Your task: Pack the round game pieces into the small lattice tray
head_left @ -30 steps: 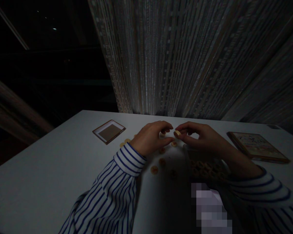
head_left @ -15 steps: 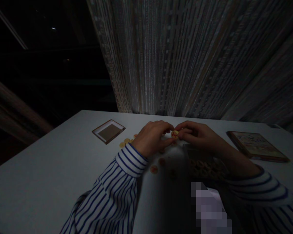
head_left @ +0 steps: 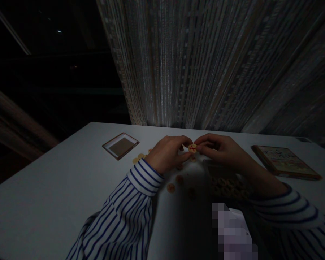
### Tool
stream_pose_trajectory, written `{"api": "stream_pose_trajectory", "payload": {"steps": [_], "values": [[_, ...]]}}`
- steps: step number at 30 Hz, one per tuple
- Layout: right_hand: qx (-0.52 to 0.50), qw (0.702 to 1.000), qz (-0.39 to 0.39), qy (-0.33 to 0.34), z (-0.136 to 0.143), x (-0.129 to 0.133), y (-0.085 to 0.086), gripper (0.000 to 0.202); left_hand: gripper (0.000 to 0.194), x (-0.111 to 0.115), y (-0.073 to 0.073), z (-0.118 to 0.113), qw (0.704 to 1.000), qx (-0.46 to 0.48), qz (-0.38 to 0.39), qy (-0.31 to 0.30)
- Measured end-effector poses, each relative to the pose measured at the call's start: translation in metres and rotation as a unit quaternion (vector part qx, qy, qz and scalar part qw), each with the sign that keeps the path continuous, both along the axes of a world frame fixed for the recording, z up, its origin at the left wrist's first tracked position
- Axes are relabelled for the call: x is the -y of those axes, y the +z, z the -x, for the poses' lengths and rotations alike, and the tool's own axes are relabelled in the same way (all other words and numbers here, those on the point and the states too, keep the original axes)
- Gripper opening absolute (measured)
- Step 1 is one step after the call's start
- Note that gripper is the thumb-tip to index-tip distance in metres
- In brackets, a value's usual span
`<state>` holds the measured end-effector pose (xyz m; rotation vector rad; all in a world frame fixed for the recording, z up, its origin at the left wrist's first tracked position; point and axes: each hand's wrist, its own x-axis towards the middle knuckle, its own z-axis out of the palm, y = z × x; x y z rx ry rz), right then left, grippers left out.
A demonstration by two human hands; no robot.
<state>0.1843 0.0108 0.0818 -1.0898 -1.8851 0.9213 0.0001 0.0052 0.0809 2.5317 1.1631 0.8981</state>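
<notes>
A round, pale xiangqi piece with a red character is held up between my two hands, its marked face toward me. My left hand closes on its left side with thumb and index finger. On the other side, my right hand pinches its edge. Below my fingers, loose xiangqi pieces lie on the table, several with dim markings. More pale pieces sit beside my left wrist, partly hidden by it. Under my right forearm, a dark open box contains rows of pieces.
A shallow, brown-edged tray or lid lies at the left on the white table. At the right rests a flat brown-edged box or board with a printed top. A patterned curtain hangs behind the table. The light is dim.
The xiangqi piece has turned slightly and moved a little left, so more of its red-marked face shows. My hands have otherwise barely moved.
</notes>
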Motion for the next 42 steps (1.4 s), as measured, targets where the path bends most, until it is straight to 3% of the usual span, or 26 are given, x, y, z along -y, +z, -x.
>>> {"api": "stream_pose_trajectory", "payload": {"steps": [9,16,22,27,34,42], "values": [[0.004,1.0,-0.024,0.011,-0.003,-0.002,-0.003,0.018,0.017,-0.003,-0.001,0.001,0.971,0.176,0.155,-0.046],[0.008,0.999,-0.04,0.022,-0.002,-0.001,-0.002,0.02,0.013,-0.005,0.0,0.001,0.932,0.253,0.256,-0.034],[0.073,0.994,-0.078,0.02,-0.003,0.002,0.004,0.024,0.013,-0.006,-0.002,0.001,0.917,0.282,0.282,-0.024],[0.191,0.968,-0.159,0.026,-0.007,0.004,0.007,0.028,0.012,-0.007,-0.003,0.002,0.918,0.281,0.281,-0.013],[0.322,0.903,-0.285,0.028,-0.004,0.001,-0.004,0.03,0.013,-0.008,-0.006,0.001,0.914,0.26,0.31,-0.017],[0.38,0.879,-0.286,0.031,-0.002,0.002,-0.005,0.028,0.014,-0.007,-0.005,0.002,0.914,0.229,0.335,-0.012]]}}
